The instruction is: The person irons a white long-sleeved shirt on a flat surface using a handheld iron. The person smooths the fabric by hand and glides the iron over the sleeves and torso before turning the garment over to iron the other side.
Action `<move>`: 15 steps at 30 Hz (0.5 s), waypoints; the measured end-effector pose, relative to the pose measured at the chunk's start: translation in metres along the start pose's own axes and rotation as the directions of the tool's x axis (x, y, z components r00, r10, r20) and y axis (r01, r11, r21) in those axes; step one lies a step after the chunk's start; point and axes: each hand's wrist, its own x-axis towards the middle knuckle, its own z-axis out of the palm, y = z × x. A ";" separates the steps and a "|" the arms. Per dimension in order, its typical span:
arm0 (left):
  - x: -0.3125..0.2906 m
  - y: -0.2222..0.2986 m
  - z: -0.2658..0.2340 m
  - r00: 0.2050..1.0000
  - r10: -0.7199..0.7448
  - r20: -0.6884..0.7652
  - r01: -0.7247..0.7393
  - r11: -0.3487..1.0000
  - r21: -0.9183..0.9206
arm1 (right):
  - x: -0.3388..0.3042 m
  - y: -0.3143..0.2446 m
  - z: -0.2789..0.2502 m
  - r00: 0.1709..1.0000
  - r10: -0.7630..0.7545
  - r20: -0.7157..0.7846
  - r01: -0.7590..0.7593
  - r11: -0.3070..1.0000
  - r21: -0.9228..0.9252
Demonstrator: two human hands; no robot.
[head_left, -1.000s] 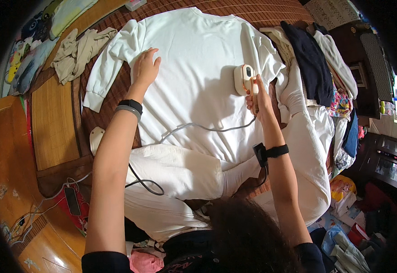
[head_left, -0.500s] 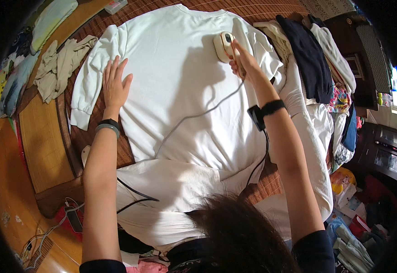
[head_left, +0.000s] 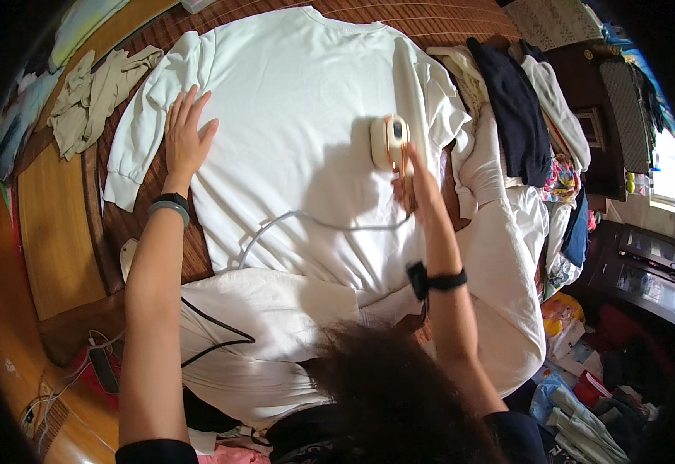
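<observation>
White shirt [head_left: 299, 131] lies flat; left hand [head_left: 185, 138] presses open-palmed at its left edge, right hand [head_left: 413, 179] grips iron [head_left: 389, 142], long axis pointing away.

I am seeing open fabric across the middle of the white sweatshirt [head_left: 291, 124], between my left hand [head_left: 185, 135] and the handheld iron [head_left: 389, 142]; a hand is passing freely there. The iron's cord [head_left: 306, 220] is trailing over the lower body, crossing that path. On the right, a pile of dark and light clothes [head_left: 511, 108] is crowding the sleeve edge. On the left, a crumpled beige garment [head_left: 93, 93] is lying just beside the other sleeve. My hair [head_left: 399, 394] is blocking the near edge.
</observation>
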 end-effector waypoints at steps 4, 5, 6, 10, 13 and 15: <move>-0.001 -0.007 -0.004 1.000 -0.009 -0.010 0.009 1.000 -0.009 | -0.046 0.043 -0.008 0.998 0.061 -0.034 -0.059 0.997 0.044; -0.003 -0.011 -0.005 1.000 -0.012 -0.007 0.012 1.000 -0.005 | -0.050 0.047 -0.006 0.997 0.061 -0.040 -0.059 0.997 0.054; -0.003 -0.010 -0.003 1.000 -0.011 -0.011 0.011 1.000 -0.009 | -0.047 0.050 -0.009 0.998 0.065 -0.015 -0.064 0.996 0.067; -0.003 -0.006 -0.001 1.000 -0.021 -0.019 0.020 1.000 -0.014 | -0.017 0.032 -0.012 0.998 0.064 0.014 -0.064 0.997 0.051; 0.000 -0.003 -0.005 1.000 -0.023 -0.014 0.023 1.000 -0.016 | 0.022 -0.015 0.002 0.999 -0.014 0.042 0.012 0.999 0.044; 0.001 -0.001 -0.007 0.999 -0.034 -0.002 0.034 0.999 -0.016 | 0.066 -0.048 0.012 0.997 -0.026 0.067 0.022 0.998 0.058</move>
